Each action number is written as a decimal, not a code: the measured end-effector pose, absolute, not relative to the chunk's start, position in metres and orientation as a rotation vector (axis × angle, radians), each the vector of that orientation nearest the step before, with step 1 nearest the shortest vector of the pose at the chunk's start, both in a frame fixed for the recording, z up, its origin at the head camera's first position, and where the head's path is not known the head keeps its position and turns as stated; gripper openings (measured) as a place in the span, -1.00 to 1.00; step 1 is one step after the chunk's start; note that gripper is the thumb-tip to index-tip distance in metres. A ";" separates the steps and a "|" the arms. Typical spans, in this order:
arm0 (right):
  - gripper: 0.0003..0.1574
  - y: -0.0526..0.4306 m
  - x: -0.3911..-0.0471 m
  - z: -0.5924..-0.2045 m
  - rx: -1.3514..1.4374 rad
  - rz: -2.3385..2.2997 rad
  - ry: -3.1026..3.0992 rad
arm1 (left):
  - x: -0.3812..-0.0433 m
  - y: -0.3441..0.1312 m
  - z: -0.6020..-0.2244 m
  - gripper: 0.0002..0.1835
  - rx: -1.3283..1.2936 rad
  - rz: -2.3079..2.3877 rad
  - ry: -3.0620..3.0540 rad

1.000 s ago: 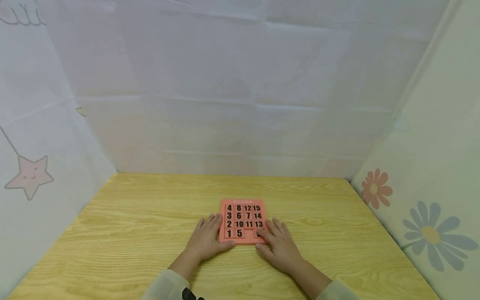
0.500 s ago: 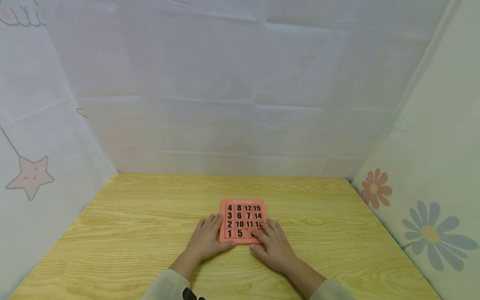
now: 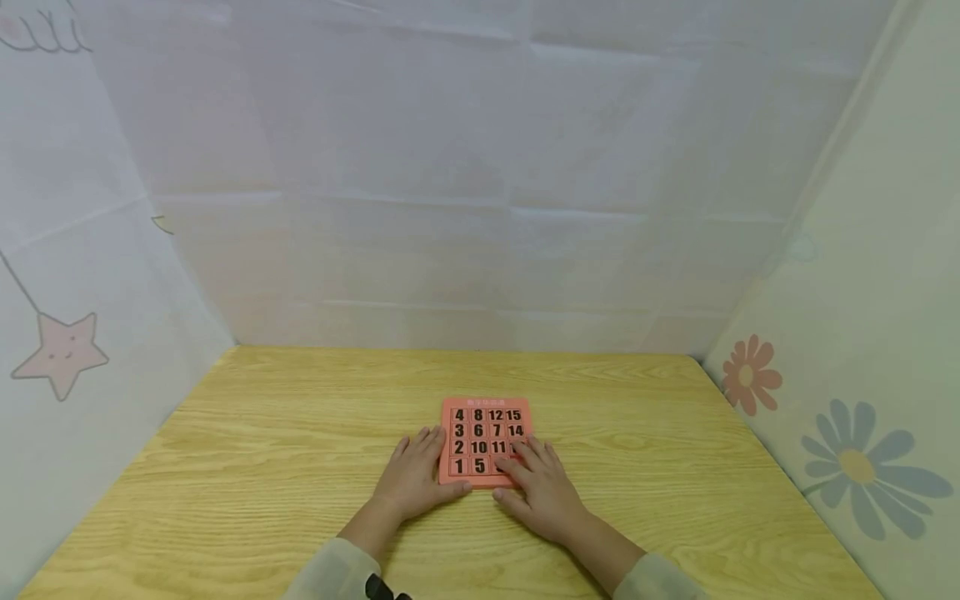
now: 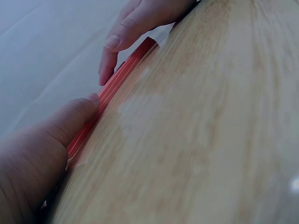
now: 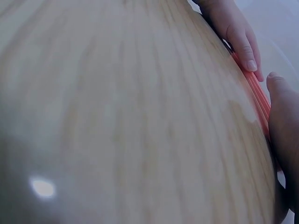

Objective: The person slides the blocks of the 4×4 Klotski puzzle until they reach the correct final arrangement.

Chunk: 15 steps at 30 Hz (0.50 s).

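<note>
A pink number slide puzzle [image 3: 477,431] lies flat on the table, with black numbers on its square tiles. My left hand [image 3: 415,475] holds it at the near left corner, fingers along the left side and thumb on the front edge. My right hand [image 3: 546,492] is over the near right corner, its index fingertip on a bottom-row tile [image 3: 497,468] right of the 5. That finger partly covers the tile's number, and other fingers hide the tile below the 14. Both wrist views show the puzzle's edge [image 4: 124,72] side-on, between the hands.
The wood-grain table [image 3: 300,400] reaches back to a pale cloth wall [image 3: 480,208]. Side walls carry a printed star [image 3: 60,354] on the left and flowers [image 3: 858,467] on the right.
My right hand has moved left, sliding the bottom-row tile from the right-hand column to beside the 5. The left hand and the puzzle frame have stayed in place.
</note>
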State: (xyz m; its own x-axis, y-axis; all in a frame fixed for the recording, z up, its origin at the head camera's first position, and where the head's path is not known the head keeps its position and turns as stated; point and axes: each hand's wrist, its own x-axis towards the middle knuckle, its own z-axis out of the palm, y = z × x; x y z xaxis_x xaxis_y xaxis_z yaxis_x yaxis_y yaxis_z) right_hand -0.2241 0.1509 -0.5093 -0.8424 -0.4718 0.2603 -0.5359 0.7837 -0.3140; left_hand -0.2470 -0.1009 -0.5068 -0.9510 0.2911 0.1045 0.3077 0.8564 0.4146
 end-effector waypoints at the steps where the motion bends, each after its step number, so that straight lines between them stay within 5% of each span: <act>1: -0.30 0.150 -0.224 -0.509 0.800 0.574 -2.806 | -0.247 -0.101 -0.507 0.18 -0.482 -0.677 -2.989; 15: -0.35 0.154 -0.228 -0.510 0.726 0.633 -2.772 | -0.247 -0.100 -0.507 0.18 -0.487 -0.665 -3.000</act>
